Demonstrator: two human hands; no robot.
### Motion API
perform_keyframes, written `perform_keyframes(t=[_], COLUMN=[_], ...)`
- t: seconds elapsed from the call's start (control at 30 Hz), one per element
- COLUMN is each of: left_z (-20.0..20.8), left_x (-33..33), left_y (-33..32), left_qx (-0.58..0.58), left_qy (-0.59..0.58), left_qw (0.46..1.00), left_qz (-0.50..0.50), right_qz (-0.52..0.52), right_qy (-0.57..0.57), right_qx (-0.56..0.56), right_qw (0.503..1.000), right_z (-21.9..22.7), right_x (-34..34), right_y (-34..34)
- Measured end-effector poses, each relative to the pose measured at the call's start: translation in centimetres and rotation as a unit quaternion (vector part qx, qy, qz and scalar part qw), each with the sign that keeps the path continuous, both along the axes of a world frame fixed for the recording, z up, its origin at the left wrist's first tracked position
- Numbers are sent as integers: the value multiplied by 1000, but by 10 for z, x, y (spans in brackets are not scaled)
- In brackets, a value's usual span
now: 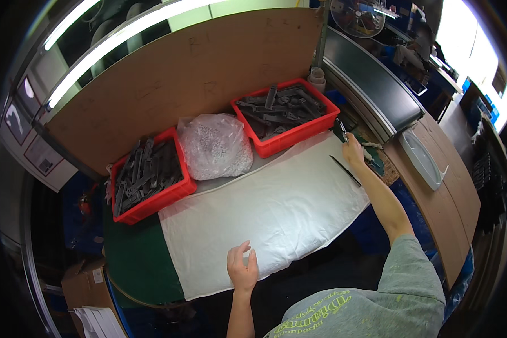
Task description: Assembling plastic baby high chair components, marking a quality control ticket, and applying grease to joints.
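Note:
My left hand (pixel 243 271) is held over the near edge of a white cloth (pixel 265 214), fingers apart with nothing in them. At the far right corner of the cloth, my right hand (pixel 352 152) is closed around a slim dark tool with shiny parts (pixel 342 130); its exact kind is too small to make out. Just below that hand, a thin dark pointed tool (pixel 345 170) lies on the cloth. Behind the cloth stand a red bin (pixel 270 147) and, to the left, another red bin (pixel 158 207), both full of dark grey plastic parts. Between them sits a clear bag of small whitish pieces (pixel 217 147).
A brown board (pixel 191 73) rises behind the bins. To the right runs a conveyor belt (pixel 372 84), beside a wooden board (pixel 445 197) with a pale plastic tray (pixel 421 160) on it. A cardboard box (pixel 90 287) stands at lower left. Another person sits far off at upper right.

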State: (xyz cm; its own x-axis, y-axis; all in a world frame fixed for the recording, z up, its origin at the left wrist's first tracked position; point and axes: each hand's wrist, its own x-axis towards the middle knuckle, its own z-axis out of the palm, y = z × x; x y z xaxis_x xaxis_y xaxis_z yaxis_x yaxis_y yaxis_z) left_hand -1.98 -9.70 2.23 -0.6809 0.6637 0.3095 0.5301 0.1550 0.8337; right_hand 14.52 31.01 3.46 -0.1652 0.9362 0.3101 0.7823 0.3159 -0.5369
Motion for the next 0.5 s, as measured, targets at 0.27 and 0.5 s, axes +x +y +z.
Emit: perform_keyframes(t=[0.27, 0.5], left_z=[-41, -46], left_x=[36, 41], left_y=[46, 59], left_qx=[-133, -128], left_qy=[181, 178], left_qw=[974, 975], left_qz=[17, 27], right_qz=[42, 79], right_qy=[-150, -38], right_qx=[-52, 148], right_qw=[986, 985], right_z=[-10, -2], right_x=[-12, 50], right_y=[118, 94])
